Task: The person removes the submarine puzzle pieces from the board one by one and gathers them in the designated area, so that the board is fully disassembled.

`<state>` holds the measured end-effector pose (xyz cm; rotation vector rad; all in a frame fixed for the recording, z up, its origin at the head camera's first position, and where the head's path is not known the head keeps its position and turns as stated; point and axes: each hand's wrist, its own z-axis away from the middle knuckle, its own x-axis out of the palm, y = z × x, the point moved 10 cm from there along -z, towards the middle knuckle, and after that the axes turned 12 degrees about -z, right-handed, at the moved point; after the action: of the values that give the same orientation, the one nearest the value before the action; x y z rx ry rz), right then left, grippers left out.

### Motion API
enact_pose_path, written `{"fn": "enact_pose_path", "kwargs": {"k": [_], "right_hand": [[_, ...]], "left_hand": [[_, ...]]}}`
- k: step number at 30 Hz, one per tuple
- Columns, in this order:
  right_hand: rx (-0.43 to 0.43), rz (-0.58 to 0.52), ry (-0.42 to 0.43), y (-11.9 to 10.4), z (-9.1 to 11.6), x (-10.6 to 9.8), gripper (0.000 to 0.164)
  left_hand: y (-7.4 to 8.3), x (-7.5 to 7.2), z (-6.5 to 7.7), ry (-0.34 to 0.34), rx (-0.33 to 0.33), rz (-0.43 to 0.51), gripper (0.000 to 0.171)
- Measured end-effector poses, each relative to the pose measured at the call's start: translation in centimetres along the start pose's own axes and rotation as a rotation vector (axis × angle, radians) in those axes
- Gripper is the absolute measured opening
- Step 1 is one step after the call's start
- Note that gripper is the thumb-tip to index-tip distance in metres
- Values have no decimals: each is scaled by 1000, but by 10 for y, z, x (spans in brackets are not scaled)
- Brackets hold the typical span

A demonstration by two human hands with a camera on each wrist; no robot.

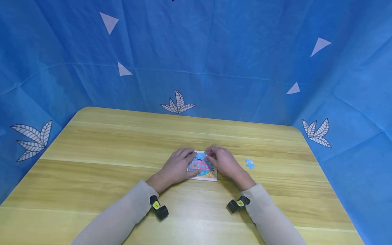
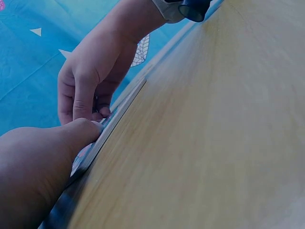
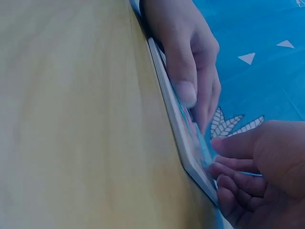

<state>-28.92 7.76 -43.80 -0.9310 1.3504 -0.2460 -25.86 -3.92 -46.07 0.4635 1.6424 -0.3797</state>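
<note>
A small jigsaw puzzle [image 1: 200,166] in a white-edged frame lies flat on the table, its picture pink and light blue. My left hand [image 1: 178,165] rests over its left side, thumb on the lower part and fingers along the top; in the right wrist view this hand [image 3: 183,52] has its thumb extended. At the upper right of the puzzle is my right hand [image 1: 225,162], with bent fingers and the thumb close to the surface. Whether a piece sits between those fingertips [image 3: 218,143] is unclear. One loose blue puzzle piece [image 1: 249,163] lies right of my right hand.
The wood-grain table [image 1: 122,143] extends around the puzzle on all sides. A blue cloth [image 1: 196,41] with white triangles and leaf drawings hangs behind it and along both sides. Each wrist wears a strapped black camera [image 1: 161,212].
</note>
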Motion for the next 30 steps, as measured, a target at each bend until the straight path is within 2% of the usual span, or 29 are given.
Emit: {"fn": "enact_pose_path", "kwargs": {"k": [8, 19, 30], "right_hand": [[-13, 47, -8, -3, 1, 7, 13], [-18, 171, 38, -8, 6, 0, 13], [17, 114, 47, -4, 5, 0, 11]], "left_hand": [[-1, 2, 2, -3, -6, 8, 76], [1, 1, 2, 5, -9, 1, 76], [1, 3, 1, -2, -4, -11, 76]]}}
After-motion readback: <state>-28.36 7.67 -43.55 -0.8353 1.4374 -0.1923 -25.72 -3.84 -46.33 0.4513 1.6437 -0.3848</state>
